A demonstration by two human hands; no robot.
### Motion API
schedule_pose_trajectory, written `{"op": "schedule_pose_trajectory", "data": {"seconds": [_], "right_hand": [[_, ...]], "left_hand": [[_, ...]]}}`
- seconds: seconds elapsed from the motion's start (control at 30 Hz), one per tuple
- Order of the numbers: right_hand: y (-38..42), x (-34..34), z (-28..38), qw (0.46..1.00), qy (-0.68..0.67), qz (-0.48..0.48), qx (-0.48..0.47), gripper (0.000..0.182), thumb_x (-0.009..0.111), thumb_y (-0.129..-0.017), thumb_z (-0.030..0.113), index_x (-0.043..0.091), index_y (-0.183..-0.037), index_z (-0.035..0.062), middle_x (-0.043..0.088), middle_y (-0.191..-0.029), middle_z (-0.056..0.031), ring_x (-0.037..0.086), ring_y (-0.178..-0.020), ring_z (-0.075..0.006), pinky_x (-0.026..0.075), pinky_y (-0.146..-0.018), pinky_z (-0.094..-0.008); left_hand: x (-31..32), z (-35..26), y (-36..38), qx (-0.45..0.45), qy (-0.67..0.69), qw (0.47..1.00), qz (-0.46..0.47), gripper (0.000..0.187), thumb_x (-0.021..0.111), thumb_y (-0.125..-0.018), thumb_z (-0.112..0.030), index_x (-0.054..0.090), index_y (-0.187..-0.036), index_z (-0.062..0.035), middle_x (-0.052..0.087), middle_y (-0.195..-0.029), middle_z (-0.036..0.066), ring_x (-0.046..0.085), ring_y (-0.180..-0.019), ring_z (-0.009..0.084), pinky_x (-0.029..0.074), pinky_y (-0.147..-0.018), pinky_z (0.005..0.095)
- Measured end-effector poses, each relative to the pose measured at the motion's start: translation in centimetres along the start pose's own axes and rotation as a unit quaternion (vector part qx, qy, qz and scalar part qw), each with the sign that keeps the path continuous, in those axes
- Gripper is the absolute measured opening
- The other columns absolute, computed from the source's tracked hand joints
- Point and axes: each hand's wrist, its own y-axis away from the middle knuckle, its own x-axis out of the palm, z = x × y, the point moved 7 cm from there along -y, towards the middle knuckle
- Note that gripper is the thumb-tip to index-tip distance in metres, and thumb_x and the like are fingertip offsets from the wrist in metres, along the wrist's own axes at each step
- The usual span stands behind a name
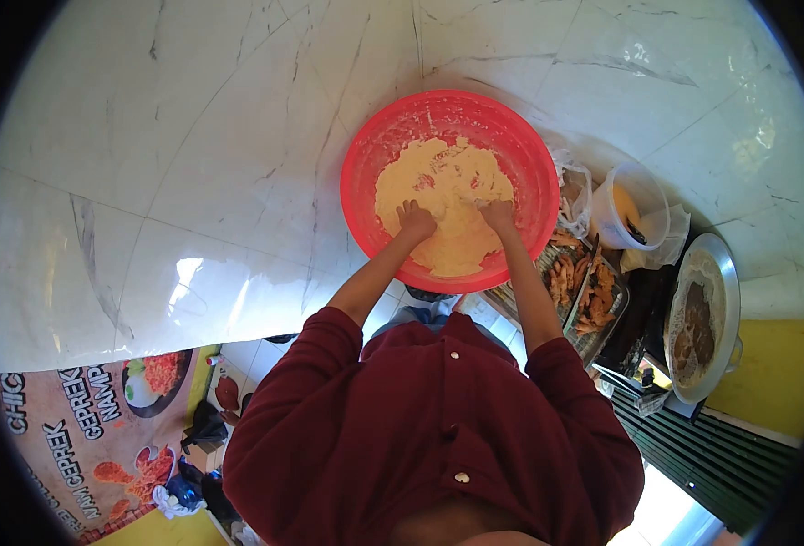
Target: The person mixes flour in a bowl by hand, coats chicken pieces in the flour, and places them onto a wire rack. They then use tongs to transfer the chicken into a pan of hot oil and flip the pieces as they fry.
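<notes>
A large red basin [358, 196] holds a bed of pale yellow flour [457, 241], with patches of the red bottom showing through. My left hand [416, 219] rests on the flour at the left of the middle, its fingers spread and nothing visible in it. To the right, my right hand [497, 214] is down in the flour with its fingertips hidden, so what it holds, if anything, cannot be made out. The two hands are apart, both inside the basin.
Right of the basin are trays of fried pieces [595, 300], a clear plastic tub [661, 214], plastic bags [573, 191] and a wide metal pan [728, 309] of brownish liquid. A food banner [74, 455] hangs at lower left.
</notes>
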Motion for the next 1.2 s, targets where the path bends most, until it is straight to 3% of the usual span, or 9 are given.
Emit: {"op": "schedule_pose_trajectory", "data": {"seconds": [0.23, 0.43, 0.5, 0.6, 0.73, 0.8, 1.0, 1.1, 1.2], "right_hand": [[2.2, -5.1, -1.8, 0.928, -0.083, -0.359, 0.052, 0.053, 0.041, -0.078, 0.046, 0.061, -0.09, -0.0015, 0.057, -0.084, -0.0257, 0.048, -0.085, -0.0485, 0.037, -0.082, -0.0488], [3.3, -0.1, 5.0, 0.972, -0.012, -0.229, -0.052, 0.046, 0.037, -0.08, 0.037, 0.06, -0.088, -0.0024, 0.055, -0.08, -0.0269, 0.045, -0.091, -0.0431, 0.036, -0.079, -0.0482], [1.3, 2.5, 3.2, 0.999, -0.027, -0.04, -0.02, 0.048, 0.039, -0.081, 0.04, 0.056, -0.093, -0.003, 0.03, -0.112, -0.0288, 0.034, -0.101, -0.0418, 0.035, -0.082, -0.0501], [0.9, -0.3, -1.0, 0.969, -0.129, -0.208, 0.046, 0.049, 0.039, -0.081, 0.042, 0.057, -0.092, -0.0028, 0.031, -0.112, -0.0278, 0.034, -0.101, -0.0407, 0.035, -0.082, -0.0485], [0.6, 1.9, 1.4, 0.964, -0.053, -0.257, -0.038, 0.051, 0.036, -0.082, 0.041, 0.059, -0.088, -0.0038, 0.047, -0.09, -0.0319, 0.044, -0.088, -0.0388, 0.035, -0.079, -0.0449], [5.6, 1.1, 6.2, 0.99, -0.081, -0.104, -0.04, 0.046, 0.041, -0.081, 0.039, 0.056, -0.09, -0.0027, 0.032, -0.108, -0.0278, 0.036, -0.098, -0.0397, 0.035, -0.082, -0.0459], [4.8, -0.7, 3.0, 0.945, -0.188, -0.267, -0.016, 0.048, 0.038, -0.081, 0.043, 0.057, -0.096, 0.0012, 0.038, -0.101, -0.0314, 0.039, -0.093, -0.0411, 0.032, -0.082, -0.0471], [4.9, 2.3, 5.5, 0.987, -0.048, -0.134, -0.081, 0.049, 0.037, -0.081, 0.042, 0.057, -0.095, 0.0, 0.038, -0.1, -0.032, 0.038, -0.092, -0.0419, 0.031, -0.083, -0.0467], [3.9, 0.3, 3.1, 0.974, -0.142, -0.178, 0.019, 0.047, 0.039, -0.082, 0.039, 0.054, -0.101, -0.0009, 0.031, -0.111, -0.028, 0.036, -0.097, -0.0402, 0.034, -0.084, -0.0474]], "left_hand": [[6.3, 6.0, -5.6, -0.111, 0.438, 0.883, 0.125, 0.053, 0.038, -0.079, -0.041, 0.044, -0.118, -0.0051, 0.034, -0.126, 0.02, 0.028, -0.117, 0.0378, 0.022, -0.094, 0.0485], [5.4, 1.0, -4.4, -0.131, 0.453, 0.881, 0.031, 0.044, 0.041, -0.083, -0.03, 0.047, -0.112, 0.0019, 0.051, -0.112, 0.014, 0.046, -0.106, 0.0244, 0.035, -0.087, 0.0367], [-0.5, -2.0, 1.1, -0.028, 0.612, 0.77, 0.176, 0.038, 0.039, -0.083, -0.026, 0.05, -0.109, 0.0008, 0.053, -0.107, 0.011, 0.048, -0.102, 0.0209, 0.036, -0.086, 0.0371], [-0.5, 1.4, 0.4, -0.087, 0.741, 0.661, 0.084, 0.031, 0.039, -0.083, -0.023, 0.053, -0.104, -0.0046, 0.055, -0.101, 0.006, 0.048, -0.099, 0.0165, 0.036, -0.084, 0.0325], [4.1, 1.1, -3.0, -0.036, 0.763, 0.643, 0.055, 0.029, 0.039, -0.084, -0.028, 0.054, -0.101, -0.0088, 0.054, -0.098, 0.002, 0.049, -0.095, 0.0141, 0.032, -0.084, 0.0328], [0.9, -2.5, 2.4, -0.12, 0.549, 0.787, 0.252, 0.029, 0.04, -0.082, -0.032, 0.052, -0.101, -0.0135, 0.054, -0.098, 0.0, 0.05, -0.091, 0.0134, 0.028, -0.087, 0.0374], [1.0, 0.2, 1.0, -0.128, 0.659, 0.74, 0.05, 0.032, 0.04, -0.082, -0.04, 0.049, -0.103, -0.0175, 0.054, -0.098, 0.0, 0.051, -0.092, 0.0151, 0.028, -0.081, 0.0405], [3.3, -2.5, 2.5, -0.103, 0.579, 0.744, 0.317, 0.036, 0.038, -0.083, -0.044, 0.049, -0.103, -0.0155, 0.054, -0.099, 0.0, 0.051, -0.092, 0.0146, 0.029, -0.078, 0.039], [2.5, -0.5, 2.4, -0.148, 0.607, 0.753, 0.207, 0.036, 0.038, -0.083, -0.043, 0.049, -0.102, -0.0139, 0.054, -0.098, 0.001, 0.051, -0.092, 0.0145, 0.029, -0.079, 0.0388]]}}
